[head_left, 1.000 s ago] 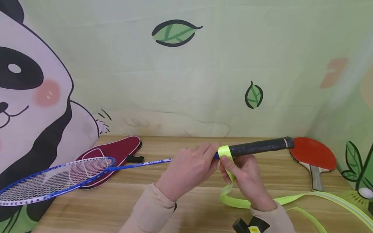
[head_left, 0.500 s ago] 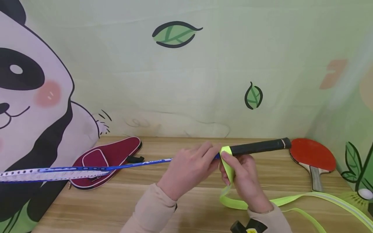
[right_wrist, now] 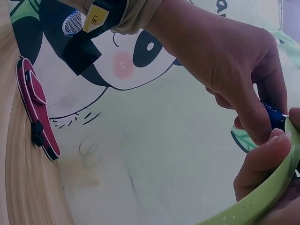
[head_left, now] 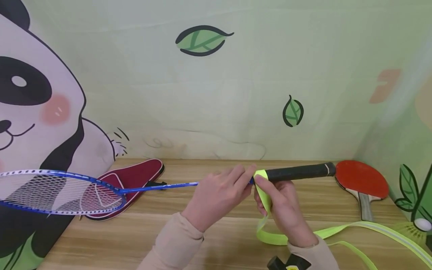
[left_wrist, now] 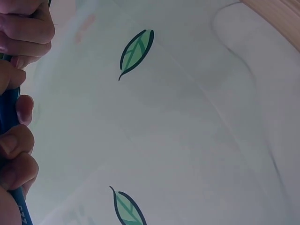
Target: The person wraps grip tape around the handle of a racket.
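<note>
A blue and white badminton racket is held off the table, its head to the left and black handle to the right. My left hand grips it just left of the handle, where the blue cone shows in the right wrist view. A fluorescent yellow-green tape passes over the handle's inner end and hangs below it. My right hand pinches this tape against the handle, thumb on top; its other fingers are partly hidden underneath. In the left wrist view, curled fingers surround the blue shaft.
The tape's long loose part runs off to the right across the wooden table. A red table tennis bat lies at the back right, near a shuttlecock. Behind the racket head is a maroon bat case.
The racket has turned about its shaft: its head went from tilted to edge-on, and now its strings show broadly again. Both hands stay nearly in place, the right thumb pressing on the tape.
</note>
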`<state>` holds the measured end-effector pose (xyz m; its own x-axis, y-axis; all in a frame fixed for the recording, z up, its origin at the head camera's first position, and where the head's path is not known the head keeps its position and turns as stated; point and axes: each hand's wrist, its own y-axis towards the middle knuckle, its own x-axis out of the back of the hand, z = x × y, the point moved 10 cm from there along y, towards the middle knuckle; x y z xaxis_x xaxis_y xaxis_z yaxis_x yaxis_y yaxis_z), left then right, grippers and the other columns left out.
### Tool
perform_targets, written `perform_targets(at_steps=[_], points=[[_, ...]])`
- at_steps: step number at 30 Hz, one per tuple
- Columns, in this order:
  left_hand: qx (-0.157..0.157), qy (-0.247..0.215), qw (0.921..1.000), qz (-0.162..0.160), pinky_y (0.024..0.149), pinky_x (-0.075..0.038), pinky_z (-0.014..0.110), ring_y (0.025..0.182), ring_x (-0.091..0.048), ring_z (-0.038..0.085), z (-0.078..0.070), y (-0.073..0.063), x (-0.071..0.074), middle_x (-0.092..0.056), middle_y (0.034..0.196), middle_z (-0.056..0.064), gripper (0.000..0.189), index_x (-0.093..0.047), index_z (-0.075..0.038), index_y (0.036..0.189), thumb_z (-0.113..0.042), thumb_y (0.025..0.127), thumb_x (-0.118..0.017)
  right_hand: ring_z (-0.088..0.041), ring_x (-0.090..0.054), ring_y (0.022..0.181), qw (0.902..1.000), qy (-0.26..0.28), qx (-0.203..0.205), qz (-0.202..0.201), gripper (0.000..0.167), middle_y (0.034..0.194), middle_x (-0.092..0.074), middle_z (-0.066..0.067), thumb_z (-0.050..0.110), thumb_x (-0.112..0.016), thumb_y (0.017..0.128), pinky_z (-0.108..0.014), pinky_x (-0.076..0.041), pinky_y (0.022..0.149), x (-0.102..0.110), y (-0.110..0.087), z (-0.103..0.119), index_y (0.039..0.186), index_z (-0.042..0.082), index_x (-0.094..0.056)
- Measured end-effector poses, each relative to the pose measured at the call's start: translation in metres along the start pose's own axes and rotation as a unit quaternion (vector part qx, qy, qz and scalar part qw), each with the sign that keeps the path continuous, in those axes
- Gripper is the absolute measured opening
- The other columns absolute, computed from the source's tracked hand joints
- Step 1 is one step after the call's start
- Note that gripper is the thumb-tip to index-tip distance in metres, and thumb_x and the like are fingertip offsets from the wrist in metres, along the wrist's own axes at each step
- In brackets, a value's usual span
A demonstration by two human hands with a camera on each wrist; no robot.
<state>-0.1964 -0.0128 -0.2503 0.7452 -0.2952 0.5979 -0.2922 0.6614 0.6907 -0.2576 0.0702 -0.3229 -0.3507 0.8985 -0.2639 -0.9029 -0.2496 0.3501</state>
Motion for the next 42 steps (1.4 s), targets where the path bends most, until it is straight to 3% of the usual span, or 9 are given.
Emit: perform_targets(at_steps=[6, 12, 20, 28, 35, 42], points=[[-0.001, 0.007, 1.0000, -0.002, 0.041, -0.036, 0.014, 0.052, -0.047, 0.004, 0.001, -0.001, 0.000, -0.055, 0.079, -0.004, 0.031, -0.066, -0.006, 0.115, -0.019, 0.087, -0.065, -0.010, -0.046, 0.043, 1.0000, -0.003, -0.004, 0.004, 0.023, 0.060, -0.054, -0.002, 0.011, -0.052, 0.101, -0.021, -0.039, 0.033, -0.004, -0.001, 0.002, 0.080, 0.001, -0.057], [0.009, 0.008, 0.9999, 0.005, 0.041, -0.037, 0.014, 0.052, -0.046, 0.004, 0.005, -0.001, -0.002, -0.055, 0.080, -0.005, 0.032, -0.064, -0.007, 0.114, -0.018, 0.084, -0.062, -0.010, -0.047, 0.044, 0.9990, -0.039, -0.020, -0.003, 0.025, 0.062, -0.055, -0.003, 0.014, -0.051, 0.102, -0.022, -0.041, 0.034, -0.003, -0.002, -0.001, 0.085, -0.003, -0.057], [0.043, -0.010, 0.9990, 0.011, 0.037, -0.032, 0.013, 0.048, -0.042, 0.004, 0.014, -0.002, -0.004, -0.057, 0.080, -0.002, 0.030, -0.063, -0.004, 0.111, -0.017, 0.084, -0.066, -0.012, -0.048, 0.049, 0.9916, -0.104, -0.076, -0.010, 0.040, 0.066, -0.055, -0.008, 0.028, -0.051, 0.103, -0.024, -0.046, 0.038, -0.005, -0.009, 0.000, 0.082, -0.006, -0.056], [0.060, -0.026, 0.9971, 0.038, 0.037, -0.026, 0.013, 0.046, -0.037, 0.004, 0.016, -0.001, -0.012, -0.053, 0.074, -0.003, 0.026, -0.062, -0.005, 0.107, -0.023, 0.090, -0.067, -0.015, -0.050, 0.048, 0.9914, -0.124, -0.030, -0.031, 0.036, 0.067, -0.055, -0.012, 0.023, -0.048, 0.104, -0.029, -0.048, 0.037, -0.017, -0.017, 0.019, 0.086, -0.007, -0.057], [0.071, -0.072, 0.9939, 0.042, 0.038, -0.029, 0.012, 0.045, -0.039, 0.003, 0.024, 0.001, -0.001, -0.061, 0.081, 0.000, 0.029, -0.062, -0.003, 0.110, -0.017, 0.086, -0.070, -0.016, -0.050, 0.050, 0.9901, -0.136, -0.033, -0.009, 0.033, 0.068, -0.054, -0.013, 0.022, -0.049, 0.104, -0.030, -0.048, 0.038, -0.019, -0.014, 0.013, 0.087, -0.005, -0.059], [0.069, -0.116, 0.9891, 0.058, 0.038, -0.025, 0.011, 0.044, -0.036, 0.003, 0.024, 0.000, -0.003, -0.057, 0.077, -0.002, 0.027, -0.061, -0.004, 0.108, -0.019, 0.087, -0.069, -0.014, -0.050, 0.049, 0.9853, -0.169, -0.015, 0.019, 0.031, 0.068, -0.055, -0.010, 0.018, -0.047, 0.104, -0.027, -0.047, 0.038, -0.014, -0.007, 0.006, 0.087, -0.006, -0.059]])
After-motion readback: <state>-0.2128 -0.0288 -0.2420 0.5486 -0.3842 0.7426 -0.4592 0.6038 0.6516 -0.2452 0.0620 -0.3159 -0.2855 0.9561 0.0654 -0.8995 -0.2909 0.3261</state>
